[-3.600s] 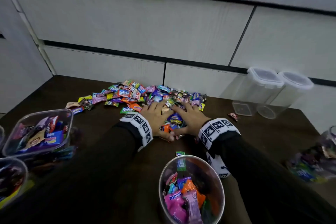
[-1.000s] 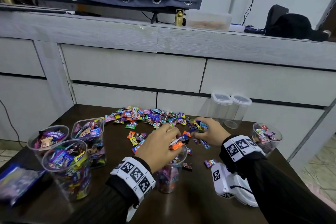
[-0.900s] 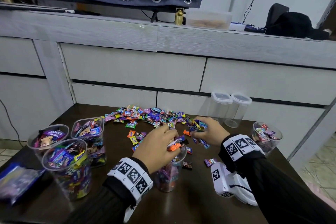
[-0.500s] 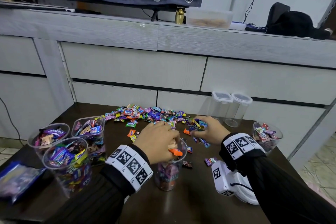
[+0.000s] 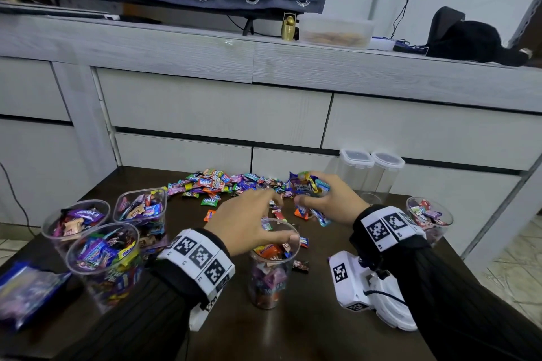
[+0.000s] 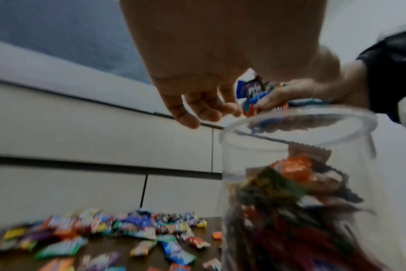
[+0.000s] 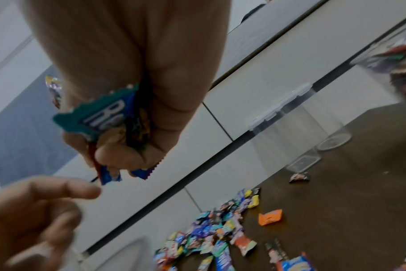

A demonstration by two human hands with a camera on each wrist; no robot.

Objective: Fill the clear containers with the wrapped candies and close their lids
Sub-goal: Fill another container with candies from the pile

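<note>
A grey cabinet [image 5: 217, 114] carries a gold figurine [image 5: 288, 28] beside a lidded tub [image 5: 335, 30], plus a black bag [image 5: 466, 36].

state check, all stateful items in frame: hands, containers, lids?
left hand: open, empty, over the centre container
right hand: gripping a handful of candies
centre container: lidless, mostly full
three left containers: lidless, full
right container: lidless, partly filled
two back containers: lidded, empty
candy pile: loose on table

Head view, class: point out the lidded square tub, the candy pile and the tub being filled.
Lidded square tub [image 5: 355, 156], head view, on its lid.
Candy pile [image 5: 223, 183], head view, its middle.
Tub being filled [image 5: 265, 291], head view, its clear wall.
</note>
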